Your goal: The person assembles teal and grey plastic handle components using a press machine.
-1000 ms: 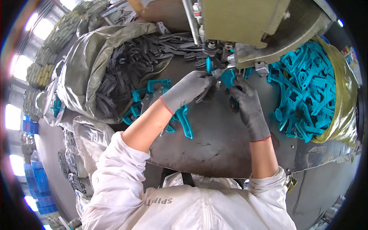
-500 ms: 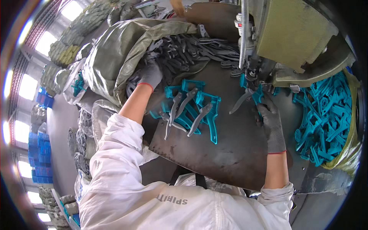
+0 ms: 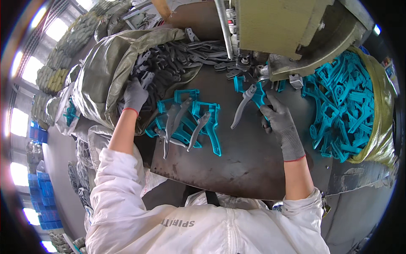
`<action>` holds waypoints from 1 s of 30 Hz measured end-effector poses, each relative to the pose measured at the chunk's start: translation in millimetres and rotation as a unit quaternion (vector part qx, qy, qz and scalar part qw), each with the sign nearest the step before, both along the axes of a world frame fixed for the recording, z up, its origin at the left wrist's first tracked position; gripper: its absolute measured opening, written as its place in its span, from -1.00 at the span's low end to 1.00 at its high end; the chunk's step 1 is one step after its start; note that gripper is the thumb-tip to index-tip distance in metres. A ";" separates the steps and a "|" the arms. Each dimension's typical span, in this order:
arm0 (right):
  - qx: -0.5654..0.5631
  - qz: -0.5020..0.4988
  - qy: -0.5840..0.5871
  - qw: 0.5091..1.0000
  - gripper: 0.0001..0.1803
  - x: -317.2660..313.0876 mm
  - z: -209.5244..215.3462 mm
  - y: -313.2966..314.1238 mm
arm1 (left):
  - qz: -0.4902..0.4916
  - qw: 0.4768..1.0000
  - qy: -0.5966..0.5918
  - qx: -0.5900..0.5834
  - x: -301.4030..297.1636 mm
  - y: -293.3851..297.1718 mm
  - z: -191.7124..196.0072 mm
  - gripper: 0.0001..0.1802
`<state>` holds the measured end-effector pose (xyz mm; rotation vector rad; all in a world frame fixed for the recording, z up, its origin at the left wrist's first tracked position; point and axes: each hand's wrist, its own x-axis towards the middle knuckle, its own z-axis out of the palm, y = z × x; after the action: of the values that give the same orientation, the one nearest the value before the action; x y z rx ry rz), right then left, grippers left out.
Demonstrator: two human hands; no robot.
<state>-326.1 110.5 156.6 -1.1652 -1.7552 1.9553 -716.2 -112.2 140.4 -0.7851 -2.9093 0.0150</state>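
Since half a second ago both hands have kept roughly to their places: the left hand (image 3: 135, 96) stays sunk in the sack at the left, and the right hand (image 3: 280, 122) stays by the machine, the assembled piece it grips now standing a little clearer of the press head.

Nearest the body lies the dark metal worktable (image 3: 237, 169), its bare front edge just above the white jacket. On it, left of centre, rests a small heap of finished teal-and-grey handles (image 3: 190, 122), several overlapping, their grey levers pointing toward the near edge.

The right hand, in a grey glove with a red cuff, has its fingers (image 3: 275, 103) curled shut around a teal handle part (image 3: 256, 91) with a long grey metal lever (image 3: 242, 108) attached; the lever hangs down and to the left, free of the table heap. This piece sits just below the machine's working point.

The left hand, gloved alike, lies palm down among loose grey metal levers (image 3: 169, 70) in an open grey-green woven sack (image 3: 101, 80). Its fingers are bent into the pile, touching the parts; whether they have closed on one I cannot tell.

Beyond, the olive-green press (image 3: 279, 29) with its upright steel rod (image 3: 224, 25) overhangs the table's far edge and hides the area behind it. At the right, a yellow-green sack (image 3: 380, 110) brims with bare teal plastic handles (image 3: 342, 106), well apart from the left sack.
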 end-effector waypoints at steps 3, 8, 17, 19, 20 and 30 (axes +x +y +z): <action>0.011 0.012 -0.005 1.000 -0.41 5.0 3.0 5.9 | -0.023 0.999 0.024 0.012 26.4 13.6 23.6 -0.53; 0.038 0.030 -0.002 0.999 -0.45 5.8 10.5 6.8 | -0.129 0.922 -0.297 0.213 92.5 42.6 56.6 -0.76; 0.006 0.029 -0.020 0.999 -0.55 6.1 12.7 5.4 | -0.215 0.715 -0.604 0.279 217.3 88.8 32.3 -0.50; 0.019 0.036 -0.007 0.999 -0.51 7.5 9.3 6.6 | -0.220 0.698 -0.628 0.265 228.2 88.1 29.0 -0.52; 0.019 0.033 -0.009 0.999 -0.51 8.7 8.2 7.4 | -0.222 0.681 -0.650 0.253 233.3 89.3 29.2 -0.55; 0.088 0.011 -0.017 0.996 -0.44 8.7 -5.2 17.1 | -0.232 0.690 -0.655 0.202 254.6 106.2 33.0 -0.67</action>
<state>-317.4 127.6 151.5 -1.1303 -1.9211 1.7596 -461.6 -6.0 173.4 -1.9855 -3.2654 -1.8951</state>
